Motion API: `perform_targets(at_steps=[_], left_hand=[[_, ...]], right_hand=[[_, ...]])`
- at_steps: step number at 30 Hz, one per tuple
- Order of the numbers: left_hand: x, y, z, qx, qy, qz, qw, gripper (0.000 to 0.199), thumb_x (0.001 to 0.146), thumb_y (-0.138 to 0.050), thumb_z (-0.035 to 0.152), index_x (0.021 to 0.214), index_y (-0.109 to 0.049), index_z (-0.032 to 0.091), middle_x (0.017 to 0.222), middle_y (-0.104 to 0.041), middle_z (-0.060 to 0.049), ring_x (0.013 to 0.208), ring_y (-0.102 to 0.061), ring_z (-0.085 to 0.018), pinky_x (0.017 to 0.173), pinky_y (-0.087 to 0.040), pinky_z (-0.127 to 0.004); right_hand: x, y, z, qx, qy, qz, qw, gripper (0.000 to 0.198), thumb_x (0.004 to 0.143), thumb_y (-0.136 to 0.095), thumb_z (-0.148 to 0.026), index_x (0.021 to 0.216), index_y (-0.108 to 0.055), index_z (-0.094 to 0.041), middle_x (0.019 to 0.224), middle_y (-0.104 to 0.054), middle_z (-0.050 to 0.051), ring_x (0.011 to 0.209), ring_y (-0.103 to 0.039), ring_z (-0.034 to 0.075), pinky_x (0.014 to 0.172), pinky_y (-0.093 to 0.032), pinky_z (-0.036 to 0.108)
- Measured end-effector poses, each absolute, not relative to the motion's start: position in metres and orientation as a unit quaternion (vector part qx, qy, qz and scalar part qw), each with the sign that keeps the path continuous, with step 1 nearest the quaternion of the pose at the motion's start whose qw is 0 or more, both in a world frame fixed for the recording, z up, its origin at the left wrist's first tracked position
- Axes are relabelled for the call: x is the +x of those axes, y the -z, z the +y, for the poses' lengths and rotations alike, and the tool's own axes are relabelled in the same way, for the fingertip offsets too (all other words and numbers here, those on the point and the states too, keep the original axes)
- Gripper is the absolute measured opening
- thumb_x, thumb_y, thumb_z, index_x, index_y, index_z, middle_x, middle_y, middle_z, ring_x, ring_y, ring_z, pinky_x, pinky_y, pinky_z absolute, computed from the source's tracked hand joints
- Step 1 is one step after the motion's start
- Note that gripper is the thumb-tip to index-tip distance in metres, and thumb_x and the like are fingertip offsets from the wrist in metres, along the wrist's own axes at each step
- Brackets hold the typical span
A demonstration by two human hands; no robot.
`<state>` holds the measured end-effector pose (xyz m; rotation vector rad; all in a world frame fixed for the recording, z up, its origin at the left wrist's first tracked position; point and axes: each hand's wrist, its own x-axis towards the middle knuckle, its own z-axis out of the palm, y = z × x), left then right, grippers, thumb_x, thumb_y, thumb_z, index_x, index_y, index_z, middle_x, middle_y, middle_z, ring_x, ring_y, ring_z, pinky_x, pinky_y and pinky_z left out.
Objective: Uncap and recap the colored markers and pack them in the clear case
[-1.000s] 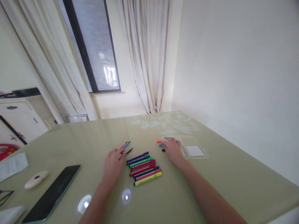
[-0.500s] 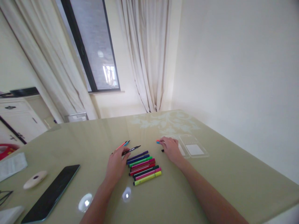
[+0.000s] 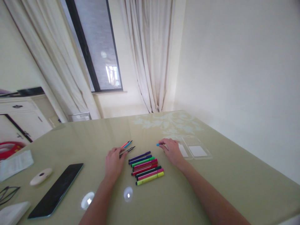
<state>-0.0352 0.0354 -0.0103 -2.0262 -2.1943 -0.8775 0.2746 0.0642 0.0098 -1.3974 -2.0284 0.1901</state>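
Note:
My left hand (image 3: 113,163) is closed on a black marker (image 3: 128,150) whose bare tip points right and away. Just beyond those fingers are an uncapped blue marker (image 3: 127,144) and an orange marker (image 3: 124,145), side by side; whether the hand touches them I cannot tell. My right hand (image 3: 172,151) pinches a small blue marker cap (image 3: 157,144), with a bit of orange at the fingertips. Between the hands lies a slanted row of several capped markers, from a purple one (image 3: 140,156) at the far end to a yellow one (image 3: 150,178) nearest me.
An open clear plastic case (image 3: 207,154) with white inserts lies behind my right hand. On the left are a dark tablet (image 3: 57,189), an oval pale object (image 3: 41,177), a white cloth-like item (image 3: 16,164) and a black cable (image 3: 8,194). A wall borders the table's right side.
My left hand has drawn back to the left with the black marker. A black cap seen under my right fingers no longer shows, and less orange is visible there. The view has shifted slightly.

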Motion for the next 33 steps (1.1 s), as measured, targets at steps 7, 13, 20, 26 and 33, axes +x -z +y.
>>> perform_targets(at_steps=[7,13,20,26,33], left_hand=[[-0.041,0.011,0.037,-0.623,0.265,-0.736,0.025,0.034,0.101,-0.044,0.031,0.107,-0.076,0.023,0.109,-0.071,-0.011,0.101,-0.065,-0.030,0.090,-0.049,-0.040],[-0.048,0.007,0.033,-0.611,0.255,-0.749,-0.004,0.026,0.096,-0.052,0.036,0.097,-0.074,0.023,0.100,-0.076,-0.011,0.096,-0.067,-0.031,0.085,-0.050,-0.041],[-0.054,0.008,0.033,-0.584,0.271,-0.763,-0.055,0.024,0.092,-0.055,0.033,0.094,-0.076,0.022,0.097,-0.077,-0.012,0.092,-0.070,-0.032,0.082,-0.051,-0.041],[-0.035,-0.001,0.035,-0.603,0.368,-0.699,-0.110,0.036,0.097,-0.044,0.043,0.101,-0.071,0.020,0.100,-0.076,-0.011,0.092,-0.071,-0.029,0.084,-0.052,-0.041],[0.002,-0.010,0.031,-0.617,0.497,-0.538,-0.288,0.038,0.087,-0.057,0.051,0.099,-0.071,0.018,0.086,-0.077,-0.007,0.083,-0.074,-0.023,0.076,-0.057,-0.034]], right_hand=[[0.274,-0.012,0.061,-0.530,-0.075,-0.782,0.319,0.016,0.101,-0.056,-0.029,0.101,-0.071,-0.024,0.107,-0.077,0.006,0.105,-0.065,0.025,0.094,-0.034,0.040],[0.273,-0.012,0.061,-0.533,-0.080,-0.781,0.314,0.011,0.100,-0.060,-0.025,0.101,-0.071,-0.025,0.108,-0.077,0.003,0.106,-0.064,0.024,0.094,-0.033,0.040],[0.273,-0.011,0.062,-0.523,-0.061,-0.784,0.329,0.016,0.102,-0.058,-0.028,0.106,-0.072,-0.025,0.111,-0.076,0.006,0.108,-0.064,0.024,0.094,-0.036,0.039],[0.269,-0.016,0.059,-0.464,-0.093,-0.787,0.396,0.019,0.103,-0.054,-0.029,0.104,-0.073,-0.024,0.103,-0.075,0.006,0.100,-0.066,0.022,0.090,-0.045,0.036],[0.261,-0.026,0.050,-0.417,-0.151,-0.766,0.465,0.020,0.102,-0.054,-0.031,0.101,-0.073,-0.024,0.099,-0.074,0.005,0.095,-0.067,0.021,0.088,-0.051,0.035]])
